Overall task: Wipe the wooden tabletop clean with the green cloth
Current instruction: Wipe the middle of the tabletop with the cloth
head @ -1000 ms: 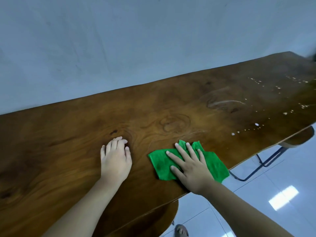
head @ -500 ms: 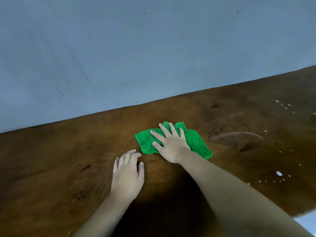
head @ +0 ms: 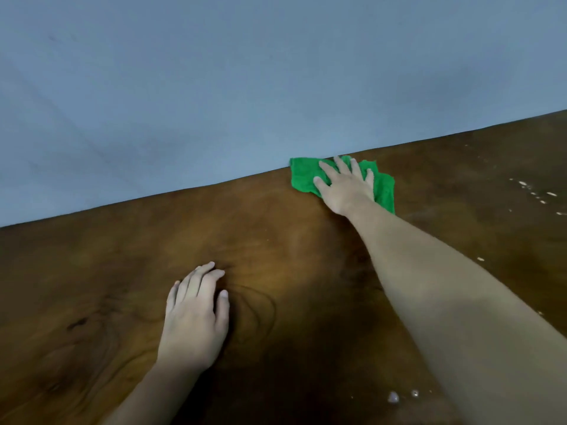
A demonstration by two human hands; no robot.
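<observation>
The green cloth lies crumpled at the far edge of the dark wooden tabletop, right against the wall. My right hand presses flat on it with straight, spread fingers, arm stretched far forward. My left hand rests palm down on the bare wood nearer to me, fingers straight and together. Much of the cloth is hidden under my right hand.
A plain blue-grey wall rises directly behind the table's far edge. Small white specks dot the wood at the right, and a few pale drops sit near the bottom.
My right hand has slid the cloth from the near edge of the table across to the far edge by the wall. My left hand stays planted on the wood.
</observation>
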